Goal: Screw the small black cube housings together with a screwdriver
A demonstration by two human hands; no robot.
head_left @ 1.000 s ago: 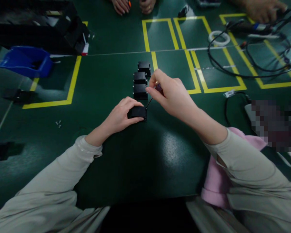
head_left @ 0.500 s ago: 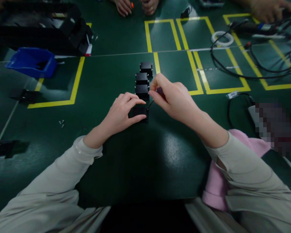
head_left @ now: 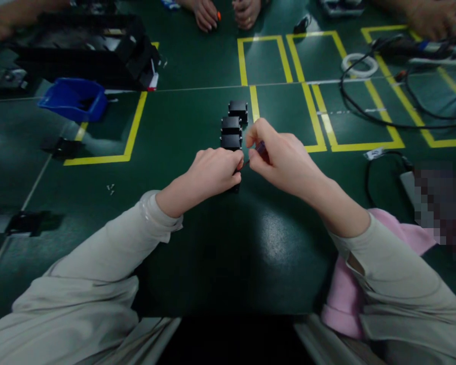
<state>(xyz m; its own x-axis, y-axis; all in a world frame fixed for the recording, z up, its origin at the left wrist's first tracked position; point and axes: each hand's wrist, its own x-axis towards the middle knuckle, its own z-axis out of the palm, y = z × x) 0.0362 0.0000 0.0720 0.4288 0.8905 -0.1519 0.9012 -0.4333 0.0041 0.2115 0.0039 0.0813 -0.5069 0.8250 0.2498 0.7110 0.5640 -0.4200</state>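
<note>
My right hand point(head_left: 285, 159) is closed around the dark handle of a small screwdriver point(head_left: 261, 147), whose thin shaft points left toward my other hand. Thumb and forefinger of my left hand point(head_left: 211, 172) are pinched together near that tip; what they hold, if anything, is hidden. Beneath the left fingers lies a black block point(head_left: 234, 188), mostly covered. Beyond it, three similar black blocks with shiny screw heads at their sides stand in a line: a near one point(head_left: 231, 142), a middle one point(head_left: 231, 124) and a far one point(head_left: 237, 108).
Several small screws point(head_left: 111, 189) lie at left. Behind them are a blue bin point(head_left: 74, 99) and a long black container point(head_left: 87, 61). Cables point(head_left: 344, 99) and a white ring point(head_left: 359, 66) lie at right, a pink cloth point(head_left: 344, 304) by my right forearm. Co-workers' hands point(head_left: 247, 12) rest across the table.
My left fingers, earlier spread around the nearest black block, have come together in a pinch by the screwdriver tip. The screwdriver remains in my right hand. The whole view has shifted slightly.
</note>
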